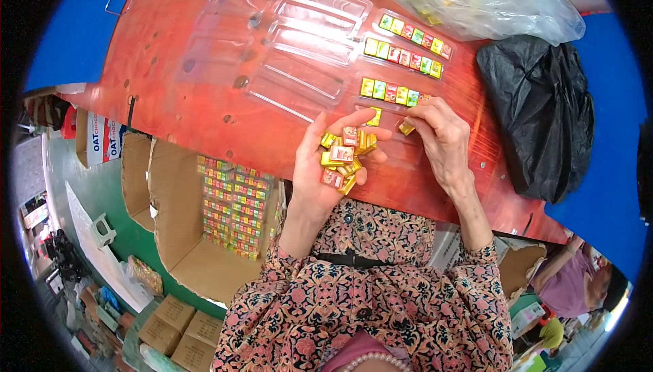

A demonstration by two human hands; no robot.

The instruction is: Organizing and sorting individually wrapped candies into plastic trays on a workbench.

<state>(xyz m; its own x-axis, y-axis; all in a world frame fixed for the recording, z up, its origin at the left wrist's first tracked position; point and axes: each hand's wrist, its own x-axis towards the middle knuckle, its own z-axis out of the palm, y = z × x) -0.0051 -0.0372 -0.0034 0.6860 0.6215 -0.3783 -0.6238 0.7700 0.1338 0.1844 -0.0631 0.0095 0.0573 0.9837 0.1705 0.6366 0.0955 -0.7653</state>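
Note:
My left hand (310, 180) is palm up with its fingers spread, cradling a heap of small foil-wrapped cubes (343, 155) that look like candies, gold with red or yellow printed faces. To its right, my right hand (447, 142) pinches one gold cube (407, 128) between thumb and fingertips. Under both hands lies a clear plastic tray (398, 153), partly hidden. A single yellow cube (374, 116) sits at its left end, beside my left fingertips. Just beyond, a row of red, yellow and green cubes (391, 92) fills a slot, its right end covered by my right hand.
Two more filled rows (403, 57) lie farther back on the red table (183, 93). Left of them are empty clear trays (306, 52). A clear bag of cubes (469, 5) and a black bag (541, 117) lie right. An open carton (180, 222) holding filled trays stands below the table's left edge.

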